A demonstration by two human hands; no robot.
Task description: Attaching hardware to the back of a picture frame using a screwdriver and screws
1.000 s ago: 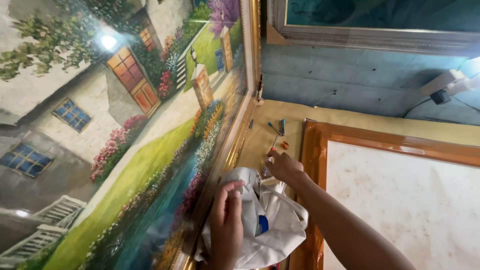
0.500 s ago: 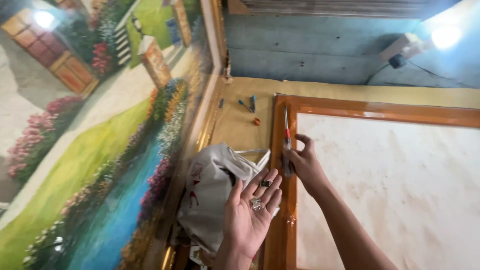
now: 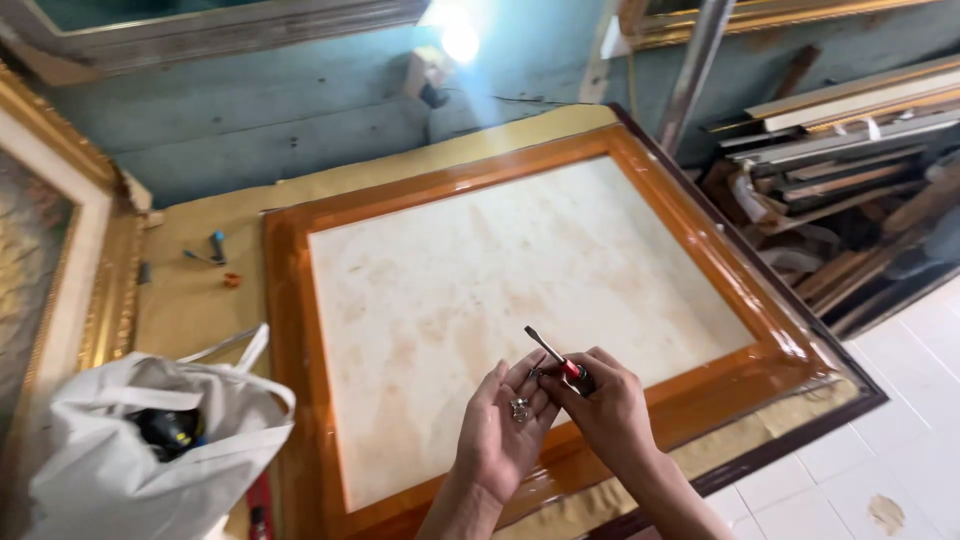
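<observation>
— Over the near edge of the orange-brown wooden frame, what are your hands doing?

— Your left hand lies open, palm up, with a few small metal fittings resting on it. Your right hand is closed around a screwdriver with a red and black handle, its flat tip pointing up and left, away from you.

— And where do they sit against the frame?

— Both hover above its lower rail, touching each other at the fingertips. The frame lies flat on a yellowish covered table, with a pale stained backing board filling it.

— Anything beside you?

— A white plastic bag sits at your left, something dark inside. Two small tools lie farther up the table, well apart from your hands.
</observation>
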